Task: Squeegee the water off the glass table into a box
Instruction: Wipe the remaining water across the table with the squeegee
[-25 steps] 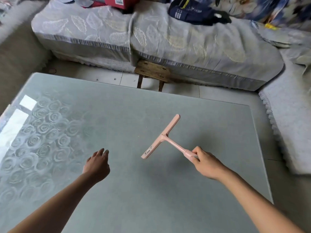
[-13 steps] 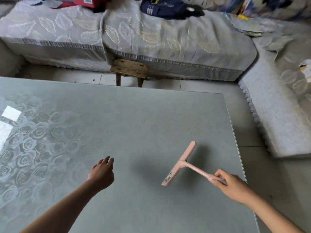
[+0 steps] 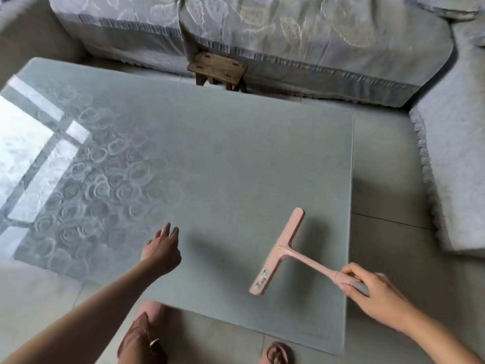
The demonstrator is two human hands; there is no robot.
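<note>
A pink T-shaped squeegee [image 3: 279, 252] hovers over the near right part of the frosted glass table [image 3: 223, 158], blade running from near left to far right. My right hand [image 3: 378, 295] grips the end of its handle by the table's right edge. My left hand [image 3: 161, 249] hangs over the near middle of the table, fingers loosely apart, holding nothing. A rose pattern shows under the glass on the left. No box is in view, and I cannot make out water on the glass.
A sofa with grey covers [image 3: 262, 35] runs along the far side and another section [image 3: 456, 166] on the right. A small wooden stool [image 3: 217, 68] stands beyond the table's far edge. My feet in sandals [image 3: 147, 334] are on the tiled floor at the table's near edge.
The view has tipped downward and closer, so the table's near edge and my feet now show. The squeegee and my right hand have moved toward the near right corner.
</note>
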